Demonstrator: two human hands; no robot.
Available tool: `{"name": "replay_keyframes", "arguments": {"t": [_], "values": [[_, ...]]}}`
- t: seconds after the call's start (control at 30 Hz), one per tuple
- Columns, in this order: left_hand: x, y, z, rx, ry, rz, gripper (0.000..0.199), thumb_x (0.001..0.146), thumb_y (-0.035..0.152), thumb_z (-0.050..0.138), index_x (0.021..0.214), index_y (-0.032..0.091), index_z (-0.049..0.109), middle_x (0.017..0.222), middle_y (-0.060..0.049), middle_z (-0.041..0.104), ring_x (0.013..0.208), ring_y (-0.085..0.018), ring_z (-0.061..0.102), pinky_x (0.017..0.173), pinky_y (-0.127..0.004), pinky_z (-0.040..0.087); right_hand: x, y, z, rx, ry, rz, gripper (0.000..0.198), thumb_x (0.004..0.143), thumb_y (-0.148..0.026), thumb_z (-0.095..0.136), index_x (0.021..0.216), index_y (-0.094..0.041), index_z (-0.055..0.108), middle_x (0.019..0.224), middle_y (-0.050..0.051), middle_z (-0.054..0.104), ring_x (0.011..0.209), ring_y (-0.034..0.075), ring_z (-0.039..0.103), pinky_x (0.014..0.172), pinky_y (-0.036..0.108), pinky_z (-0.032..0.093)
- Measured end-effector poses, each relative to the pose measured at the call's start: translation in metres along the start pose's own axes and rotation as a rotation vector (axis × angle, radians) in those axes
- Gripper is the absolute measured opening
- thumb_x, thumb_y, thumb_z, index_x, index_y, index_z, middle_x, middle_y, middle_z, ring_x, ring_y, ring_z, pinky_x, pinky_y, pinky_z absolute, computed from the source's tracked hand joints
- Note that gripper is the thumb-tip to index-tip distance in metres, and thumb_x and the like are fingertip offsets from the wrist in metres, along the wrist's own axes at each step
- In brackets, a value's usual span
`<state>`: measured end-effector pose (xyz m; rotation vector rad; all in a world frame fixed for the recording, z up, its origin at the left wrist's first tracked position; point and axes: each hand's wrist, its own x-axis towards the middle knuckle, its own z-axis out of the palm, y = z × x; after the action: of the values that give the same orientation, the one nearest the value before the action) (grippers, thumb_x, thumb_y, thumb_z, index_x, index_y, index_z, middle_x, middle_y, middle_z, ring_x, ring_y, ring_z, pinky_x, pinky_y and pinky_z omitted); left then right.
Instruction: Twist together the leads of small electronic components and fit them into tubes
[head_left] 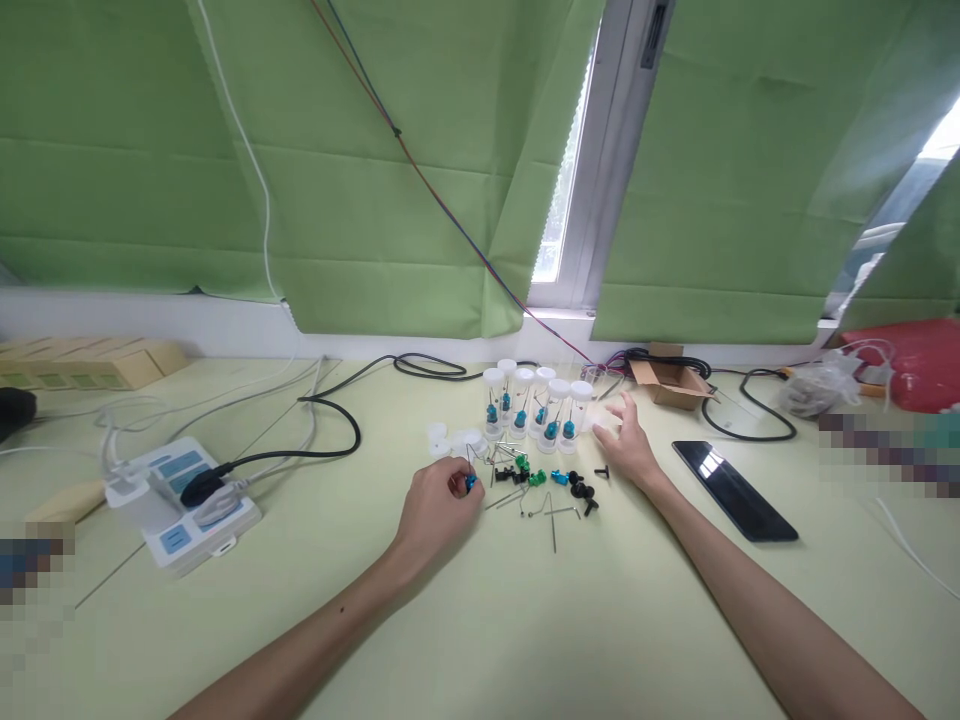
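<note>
My left hand (442, 505) is closed in a pinch on a small blue plastic part (471, 483) with a thin wire rising from it. My right hand (628, 440) reaches beside a group of capped clear tubes; its fingers and thumb are apart, close to see-through plastic (598, 418) whose shape is hard to make out. Upright in the group, one clear tube (580, 415) has a white cap and a blue part inside, as do several others. Between my hands lie green parts (537, 478), black parts (577, 485), a loose blue part (559, 478) and bent metal wires (553, 530).
White caps (437, 437) lie left of the tubes. A black phone (733, 490) rests right of my right forearm, with a small cardboard box (671, 382) behind. At left, a white power strip (180, 510) has plugs and cables. A black cable (431, 370) runs along the back.
</note>
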<state>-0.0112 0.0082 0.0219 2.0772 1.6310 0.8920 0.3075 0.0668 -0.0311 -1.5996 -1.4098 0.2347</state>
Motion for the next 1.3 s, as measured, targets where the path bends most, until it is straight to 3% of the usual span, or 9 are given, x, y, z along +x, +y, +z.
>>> {"name": "replay_keyframes", "arguments": {"t": [0.33,0.6,0.83,1.03,1.17,1.3], "values": [[0.0,0.0,0.0,-0.009,-0.04,-0.014,0.017,0.076,0.027,0.05,0.071,0.021,0.065,0.063,-0.001,0.06,0.061,-0.017,0.052,0.057,-0.028,0.035,0.001,0.001,-0.002,-0.062,-0.037,0.017,0.072,0.075,-0.041,0.053,0.138,-0.012,0.032,0.108,0.015,0.065,0.103,0.03,0.061,0.092,0.045,0.045],[-0.002,0.001,0.0,-0.041,-0.056,-0.014,0.016,0.076,0.028,0.053,0.08,0.022,0.068,0.066,-0.001,0.061,0.062,-0.018,0.054,0.057,-0.028,0.037,-0.008,-0.009,-0.006,-0.114,0.027,0.06,0.062,0.07,-0.037,0.055,0.127,-0.014,0.043,0.095,0.009,0.063,0.093,0.028,0.06,0.083,0.041,0.047],[0.0,-0.003,0.0,-0.112,-0.076,0.002,0.017,0.076,0.03,0.055,0.079,0.02,0.069,0.067,-0.002,0.063,0.061,-0.018,0.054,0.056,-0.028,0.037,-0.019,-0.032,-0.017,-0.059,0.225,0.152,0.046,0.07,-0.042,0.064,0.107,-0.017,0.051,0.086,0.008,0.065,0.077,0.025,0.06,0.075,0.038,0.047],[0.003,-0.003,-0.001,-0.185,-0.103,-0.003,0.022,0.079,0.036,0.056,0.073,0.018,0.068,0.063,-0.001,0.059,0.059,-0.016,0.049,0.054,-0.027,0.036,-0.035,-0.069,-0.02,0.056,0.45,-0.014,0.034,0.077,-0.043,0.066,0.098,-0.02,0.053,0.085,0.004,0.063,0.066,0.018,0.055,0.068,0.034,0.046],[0.004,-0.005,-0.003,-0.227,-0.114,-0.021,0.026,0.08,0.041,0.056,0.073,0.018,0.067,0.062,0.0,0.056,0.059,-0.015,0.047,0.054,-0.026,0.035,-0.056,-0.097,-0.015,0.175,0.395,-0.097,0.032,0.079,-0.041,0.068,0.099,-0.021,0.053,0.085,0.002,0.062,0.062,0.015,0.053,0.061,0.03,0.047],[0.007,-0.008,-0.003,-0.266,-0.095,-0.029,0.028,0.08,0.043,0.057,0.075,0.018,0.068,0.063,0.0,0.057,0.058,-0.015,0.048,0.055,-0.026,0.036,-0.076,-0.116,-0.005,0.29,0.115,-0.182,0.028,0.082,-0.039,0.066,0.1,-0.021,0.054,0.081,0.001,0.061,0.059,0.014,0.053,0.053,0.026,0.046]]}}
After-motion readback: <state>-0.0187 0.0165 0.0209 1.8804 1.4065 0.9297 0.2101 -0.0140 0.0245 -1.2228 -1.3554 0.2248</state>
